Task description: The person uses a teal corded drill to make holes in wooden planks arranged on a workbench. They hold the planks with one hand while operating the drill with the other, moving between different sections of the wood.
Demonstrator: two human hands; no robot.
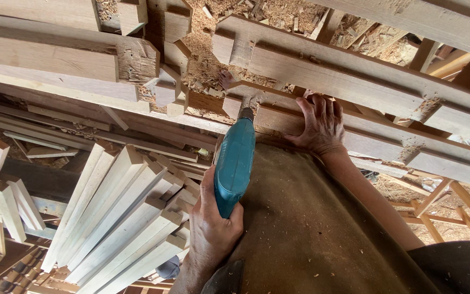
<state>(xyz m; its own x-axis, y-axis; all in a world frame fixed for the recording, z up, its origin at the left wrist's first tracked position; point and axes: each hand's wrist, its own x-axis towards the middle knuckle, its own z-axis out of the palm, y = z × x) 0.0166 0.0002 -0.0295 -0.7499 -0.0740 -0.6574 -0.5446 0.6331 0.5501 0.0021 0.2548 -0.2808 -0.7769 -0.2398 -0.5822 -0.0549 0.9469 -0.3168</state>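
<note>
Teal plastic covered the body of the teal power tool (235, 163), and its dark tip was set against the long wooden beam (382, 144). The tool was held near its lower end by the left hand (213, 228). That hand was closed tight, with the fingers wrapped round the shell and the thumb pressed on its side. The right hand (319, 128) was laid flat on the same beam, just beside the tip, with its fingers spread and nothing held in it.

1 brown cloth (311, 228) with bits of sawdust on it was spread under both arms. Many pale cut sticks (121, 218) were stacked on the left. Loose sawdust (208, 54) was piled between the notched beams above.

The tool was judged to be hard, smooth and a bit heavy at the front. It could slip in 1 hand, so the thick round body looked like the best place to be gripped. The beam was judged to be stiff and heavy, with rough notches that could give splinters. It seemed best pressed on its flat top, away from the tip.
</note>
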